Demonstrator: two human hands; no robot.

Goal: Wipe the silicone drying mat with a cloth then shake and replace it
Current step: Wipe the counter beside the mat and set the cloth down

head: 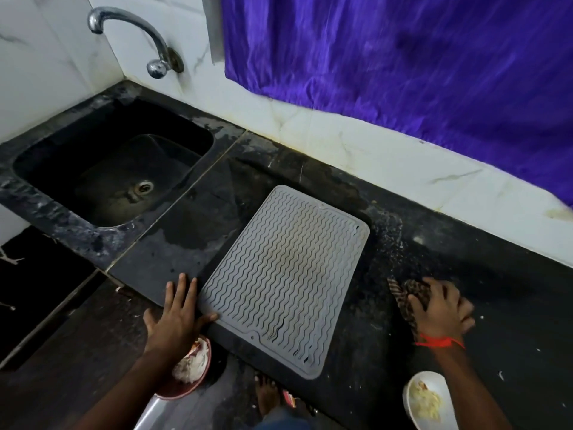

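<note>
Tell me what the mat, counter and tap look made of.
Mat: grey silicone or rubber by its look, matte, with moulded wavy ridges. Counter: dark polished stone, likely granite, speckled and faintly reflective. Tap: chromed metal, with bright mirror-like highlights.

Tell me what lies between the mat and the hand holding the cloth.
In the head view, only bare dark counter, dusted with pale crumbs, separates the mat from the right hand gripping the cloth.
</note>
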